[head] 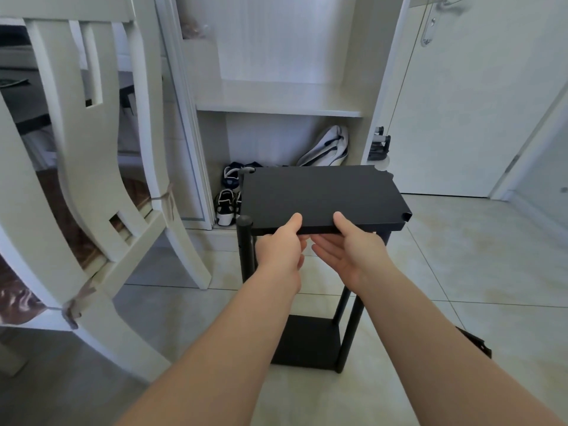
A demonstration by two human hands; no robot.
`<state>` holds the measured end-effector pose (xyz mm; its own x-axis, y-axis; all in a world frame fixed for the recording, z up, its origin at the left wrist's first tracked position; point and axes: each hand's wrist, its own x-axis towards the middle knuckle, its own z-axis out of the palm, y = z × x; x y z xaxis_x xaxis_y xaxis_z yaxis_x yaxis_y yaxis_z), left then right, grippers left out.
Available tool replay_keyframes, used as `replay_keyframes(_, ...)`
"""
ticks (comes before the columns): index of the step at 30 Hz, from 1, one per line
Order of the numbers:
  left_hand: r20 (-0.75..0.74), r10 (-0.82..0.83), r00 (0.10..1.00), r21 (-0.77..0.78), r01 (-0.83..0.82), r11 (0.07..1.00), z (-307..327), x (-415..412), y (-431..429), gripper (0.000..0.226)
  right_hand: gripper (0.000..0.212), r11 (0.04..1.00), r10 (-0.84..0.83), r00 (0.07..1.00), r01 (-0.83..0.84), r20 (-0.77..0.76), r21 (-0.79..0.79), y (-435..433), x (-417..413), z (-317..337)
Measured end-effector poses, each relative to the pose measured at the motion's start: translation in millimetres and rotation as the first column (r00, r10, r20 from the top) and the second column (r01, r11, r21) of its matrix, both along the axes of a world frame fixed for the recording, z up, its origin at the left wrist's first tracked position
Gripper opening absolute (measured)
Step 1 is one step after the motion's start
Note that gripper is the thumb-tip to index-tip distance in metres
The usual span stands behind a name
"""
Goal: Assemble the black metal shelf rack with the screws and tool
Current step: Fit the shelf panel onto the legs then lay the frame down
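A black metal shelf panel [319,195] lies flat on top of the rack, level with the tops of the black posts. My left hand [281,247] grips its near edge, thumb on top and fingers underneath. Beside it my right hand [347,247] holds the same edge, thumb on top and palm turned up below. The near left post [246,250] shows its round top at the panel's left corner. A lower black shelf [310,342] sits near the floor between the posts, with the near right post [350,333] beside it. No screws or tool are visible.
A white wooden chair [101,186] stands tilted close on the left. Behind the rack is an open white cabinet [276,109] with shoes [227,204] and a bag at the bottom. A white door [461,103] is at the right. A dark object [475,341] lies on the tiled floor.
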<state>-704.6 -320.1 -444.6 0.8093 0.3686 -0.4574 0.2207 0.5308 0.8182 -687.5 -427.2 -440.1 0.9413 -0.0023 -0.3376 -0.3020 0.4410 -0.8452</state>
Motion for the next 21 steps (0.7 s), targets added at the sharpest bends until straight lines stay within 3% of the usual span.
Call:
replay_keyframes(12, -0.046, 0.052, 0.998, 0.01, -0.051, 0.999, 2.4, -0.1, 6.8, 0.025, 0.028, 0.999, 0.018, 1.0, -0.019, -0.022, -0.033, -7.6, 10.3, -1.1)
replay_keyframes(17, -0.088, 0.034, 0.996, -0.034, -0.037, 0.999, 5.2, 2.4, 12.0, 0.025, 0.036, 0.967, -0.154, 0.988, 0.149, -0.011, -0.206, -39.7, 13.7, 1.5)
replay_keyframes(21, -0.1, 0.019, 0.995, -0.039, -0.023, 0.999, 4.8, 3.5, 17.0, 0.027, 0.021, 0.823, -0.252, 0.96, 0.28, 0.125, -0.493, -68.4, 17.4, -6.7)
